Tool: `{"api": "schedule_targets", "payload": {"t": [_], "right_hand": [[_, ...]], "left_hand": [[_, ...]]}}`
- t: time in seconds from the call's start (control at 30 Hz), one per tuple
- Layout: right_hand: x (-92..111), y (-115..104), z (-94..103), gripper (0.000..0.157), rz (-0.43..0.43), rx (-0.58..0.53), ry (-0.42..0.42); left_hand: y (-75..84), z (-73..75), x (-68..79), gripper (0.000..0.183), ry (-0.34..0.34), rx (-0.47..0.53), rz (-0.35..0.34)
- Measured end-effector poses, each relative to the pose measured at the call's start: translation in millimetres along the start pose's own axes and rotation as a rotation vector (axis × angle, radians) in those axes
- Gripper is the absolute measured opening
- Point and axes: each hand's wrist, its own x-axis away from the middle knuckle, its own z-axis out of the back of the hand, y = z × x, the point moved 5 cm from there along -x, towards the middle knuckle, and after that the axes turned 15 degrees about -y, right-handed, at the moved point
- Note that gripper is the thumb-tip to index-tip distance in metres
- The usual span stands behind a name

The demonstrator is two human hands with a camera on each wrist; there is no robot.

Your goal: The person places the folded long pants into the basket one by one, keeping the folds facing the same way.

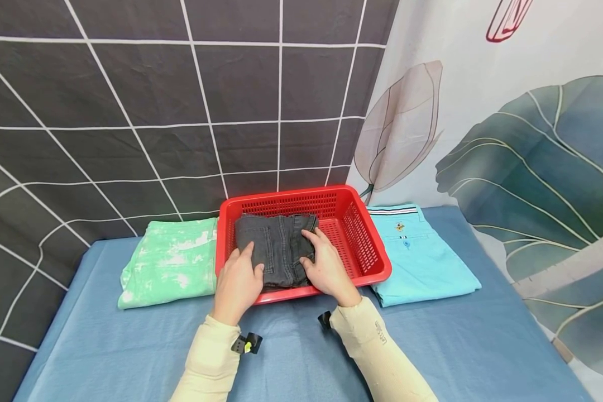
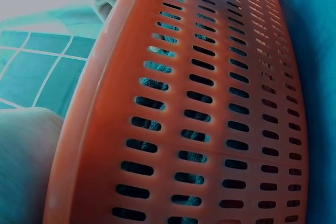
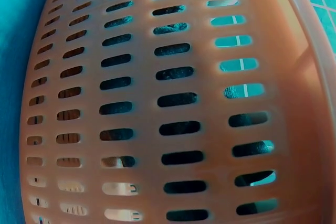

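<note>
Folded dark grey denim pants (image 1: 280, 251) lie in the left part of a red perforated plastic basket (image 1: 367, 234). My left hand (image 1: 238, 285) reaches over the front rim and rests on the left side of the pants, thumb and fingers spread. Against their right side, the fingers of my right hand (image 1: 328, 265) lie loosely extended. Both wrist views are filled by the slotted basket wall (image 2: 215, 145), with dark fabric showing through its slots. Part of my left hand (image 2: 26, 166) appears beyond the rim in the left wrist view.
A folded green garment with white patches (image 1: 173, 262) lies left of the basket. On its right is a folded light blue garment (image 1: 422, 262) with a striped waistband. A blue cloth (image 1: 291, 357) covers the table, and a dark grid-patterned curtain (image 1: 151, 89) hangs behind.
</note>
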Motion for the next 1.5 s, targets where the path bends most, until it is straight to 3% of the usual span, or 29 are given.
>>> {"api": "schedule_targets", "payload": {"t": [0.67, 1.1, 1.5], "right_hand": [[-1.7, 1.2, -1.0, 0.062, -0.003, 0.013, -0.03], [-4.9, 4.7, -4.8, 0.067, -0.047, 0.023, -0.088], [-4.2, 3.4, -5.6, 0.067, -0.068, 0.022, -0.071]], "left_hand": [[0.2, -2.0, 0.0, 0.052, -0.004, 0.001, 0.005], [-1.2, -3.9, 1.2, 0.035, 0.014, 0.01, 0.007], [-0.1, -3.7, 3.4, 0.036, -0.002, 0.043, 0.019]]}}
